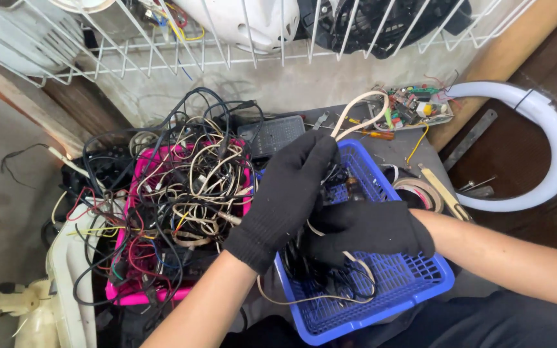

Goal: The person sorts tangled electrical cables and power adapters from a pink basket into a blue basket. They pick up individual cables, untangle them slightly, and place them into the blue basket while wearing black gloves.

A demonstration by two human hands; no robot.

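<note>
Both my hands wear black knit gloves. My left hand (288, 193) is raised over a blue plastic basket (420, 283), its fingers pinching a beige cable (359, 109) that loops up toward the back. My right hand (372, 229) rests lower in the basket, closed around the same beige cable together with some black wires. More black wire lies coiled in the basket bottom. Beside it on the left stands a pink basket (127, 293) heaped with tangled black, white, red and yellow wires (182, 187).
A white wire rack (227, 55) hangs above with fan parts. A circuit board (414, 106), a screwdriver (375, 135), tape rolls (420, 192), a metal ruler (472, 138) and a white curved tube (549, 129) lie at the right. A dark keypad device (272, 134) sits behind the baskets.
</note>
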